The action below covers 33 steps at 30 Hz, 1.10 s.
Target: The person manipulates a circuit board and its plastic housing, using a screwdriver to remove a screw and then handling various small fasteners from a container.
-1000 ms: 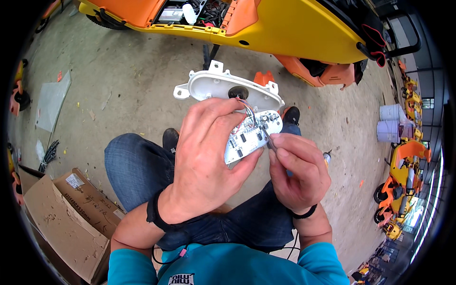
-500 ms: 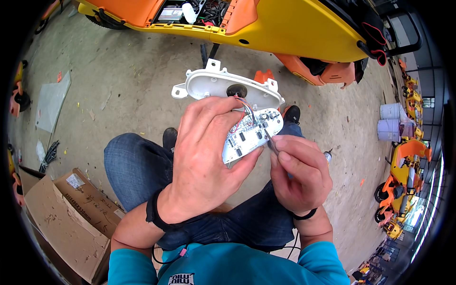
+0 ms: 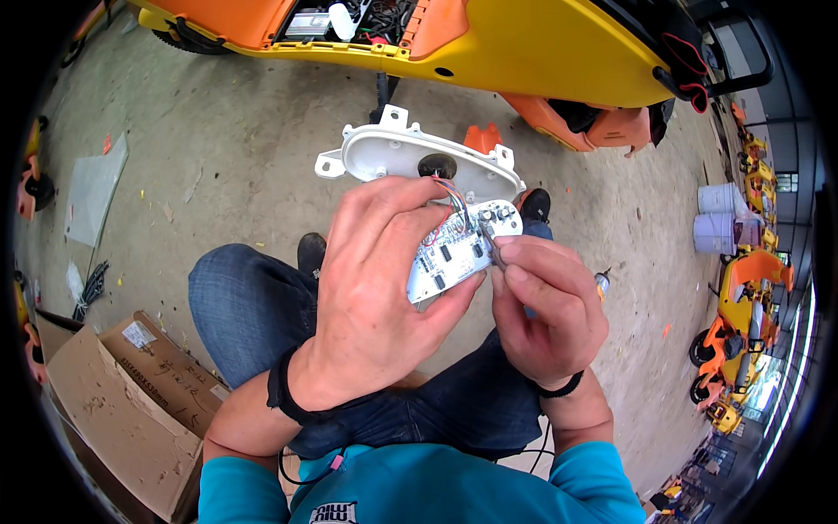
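Note:
My left hand (image 3: 367, 271) is closed round a white circuit board (image 3: 454, 253), gripping it between thumb and fingers. Dark chips and small parts dot the board's face. Thin coloured wires (image 3: 456, 196) run from it into a round dark opening in an oval white plastic housing (image 3: 380, 155), which lies just beyond, its hollow side showing. Whether my left fingertips also touch the housing is hidden. Pinched in my right hand (image 3: 554, 306) is a thin grey metal tool (image 3: 494, 251), possibly tweezers. Its narrow tip reaches over the board's right part, near the wire ends.
A yellow and orange scooter (image 3: 541, 52) stands across the far side, its compartment of wiring uncovered. At the lower left is an open cardboard box (image 3: 122, 410). Pale buckets (image 3: 716, 234) and more scooters (image 3: 742, 323) line the right. My knees (image 3: 253, 297) flank the work.
My right hand has shifted slightly left and up, bringing the tool's tip further over the board. My left hand, the board and the housing have hardly moved.

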{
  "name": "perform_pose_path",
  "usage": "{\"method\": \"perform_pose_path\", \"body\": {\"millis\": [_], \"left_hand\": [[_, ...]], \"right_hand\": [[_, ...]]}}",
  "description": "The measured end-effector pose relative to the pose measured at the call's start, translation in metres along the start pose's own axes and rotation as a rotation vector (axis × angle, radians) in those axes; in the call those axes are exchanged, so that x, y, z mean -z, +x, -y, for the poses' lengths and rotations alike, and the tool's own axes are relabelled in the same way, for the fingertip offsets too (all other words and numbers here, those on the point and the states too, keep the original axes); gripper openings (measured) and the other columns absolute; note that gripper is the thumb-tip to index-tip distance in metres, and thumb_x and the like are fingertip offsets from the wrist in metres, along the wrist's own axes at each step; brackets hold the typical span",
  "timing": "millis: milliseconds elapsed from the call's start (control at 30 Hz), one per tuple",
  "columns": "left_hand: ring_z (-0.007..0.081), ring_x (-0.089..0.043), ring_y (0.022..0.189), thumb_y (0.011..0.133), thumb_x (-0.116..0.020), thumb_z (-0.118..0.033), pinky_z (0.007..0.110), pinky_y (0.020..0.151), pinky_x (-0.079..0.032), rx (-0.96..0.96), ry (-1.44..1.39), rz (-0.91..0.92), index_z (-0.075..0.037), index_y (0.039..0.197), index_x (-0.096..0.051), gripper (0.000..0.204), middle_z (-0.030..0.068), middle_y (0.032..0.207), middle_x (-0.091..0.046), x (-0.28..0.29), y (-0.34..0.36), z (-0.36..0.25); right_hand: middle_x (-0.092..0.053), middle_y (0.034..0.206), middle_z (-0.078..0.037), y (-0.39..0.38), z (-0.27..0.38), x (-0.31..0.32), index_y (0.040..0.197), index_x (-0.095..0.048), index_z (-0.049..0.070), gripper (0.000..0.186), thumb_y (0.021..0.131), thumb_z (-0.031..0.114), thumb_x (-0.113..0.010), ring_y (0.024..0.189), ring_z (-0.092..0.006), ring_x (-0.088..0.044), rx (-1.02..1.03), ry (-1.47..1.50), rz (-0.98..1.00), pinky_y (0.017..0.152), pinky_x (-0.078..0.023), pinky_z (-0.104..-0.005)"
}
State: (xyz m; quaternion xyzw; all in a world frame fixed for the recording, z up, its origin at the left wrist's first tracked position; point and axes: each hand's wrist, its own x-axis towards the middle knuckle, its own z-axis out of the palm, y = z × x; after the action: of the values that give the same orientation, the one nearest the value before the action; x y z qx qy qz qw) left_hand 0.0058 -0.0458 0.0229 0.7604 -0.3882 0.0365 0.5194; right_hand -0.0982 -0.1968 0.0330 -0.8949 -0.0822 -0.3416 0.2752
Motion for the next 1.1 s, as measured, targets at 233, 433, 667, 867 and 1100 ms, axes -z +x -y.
{"method": "perform_pose_path", "body": {"millis": [233, 433, 667, 867, 1100], "left_hand": [[0.0352, -0.061, 0.111, 0.056, -0.085, 0.002, 0.041, 0.092, -0.051, -0.004, 0.003, -0.019, 0.001, 0.103, -0.062, 0.052, 0.0155, 0.119, -0.066, -0.0002, 0.002, 0.001], [0.0352, -0.061, 0.111, 0.056, -0.085, 0.002, 0.042, 0.092, -0.051, -0.007, 0.008, -0.021, 0.001, 0.103, -0.063, 0.052, 0.0153, 0.118, -0.067, -0.001, 0.0012, 0.0002], [0.035, -0.061, 0.111, 0.056, -0.085, 0.001, 0.042, 0.092, -0.051, -0.013, 0.003, -0.011, 0.001, 0.103, -0.063, 0.052, 0.0151, 0.118, -0.067, -0.0007, 0.0006, -0.0002], [0.035, -0.061, 0.111, 0.057, -0.085, 0.001, 0.042, 0.092, -0.051, -0.018, 0.006, -0.018, 0.001, 0.103, -0.063, 0.051, 0.0152, 0.118, -0.067, -0.0014, 0.0015, 0.0014], [0.0354, -0.06, 0.112, 0.057, -0.085, 0.001, 0.042, 0.094, -0.05, -0.015, -0.014, 0.002, 0.001, 0.104, -0.063, 0.052, 0.0156, 0.119, -0.067, -0.0004, 0.001, 0.001]], "right_hand": [[-0.067, 0.103, -0.016, -0.0008, 0.0032, 0.0035, 0.102, -0.064, -0.003, 0.036, 0.07, -0.012, -0.078, 0.092, -0.0334, -0.071, 0.007, 0.001, 0.004, 0.076, -0.06, -0.0368], [-0.066, 0.104, -0.016, -0.0011, 0.0043, 0.0054, 0.103, -0.064, -0.003, 0.036, 0.07, -0.012, -0.077, 0.093, -0.0337, -0.07, 0.006, 0.012, 0.019, 0.077, -0.06, -0.0371], [-0.066, 0.104, -0.017, -0.0015, 0.0006, 0.0045, 0.102, -0.064, -0.004, 0.036, 0.07, -0.012, -0.077, 0.093, -0.034, -0.07, 0.024, 0.004, 0.019, 0.077, -0.06, -0.0375], [-0.066, 0.104, -0.017, -0.0025, 0.0013, 0.0057, 0.102, -0.064, -0.004, 0.036, 0.07, -0.012, -0.077, 0.093, -0.034, -0.07, 0.021, 0.017, 0.016, 0.077, -0.06, -0.0376], [-0.066, 0.105, -0.017, -0.002, 0.0011, 0.0069, 0.103, -0.063, -0.004, 0.037, 0.07, -0.012, -0.077, 0.094, -0.0343, -0.07, 0.021, 0.042, 0.015, 0.077, -0.06, -0.0378]]}}
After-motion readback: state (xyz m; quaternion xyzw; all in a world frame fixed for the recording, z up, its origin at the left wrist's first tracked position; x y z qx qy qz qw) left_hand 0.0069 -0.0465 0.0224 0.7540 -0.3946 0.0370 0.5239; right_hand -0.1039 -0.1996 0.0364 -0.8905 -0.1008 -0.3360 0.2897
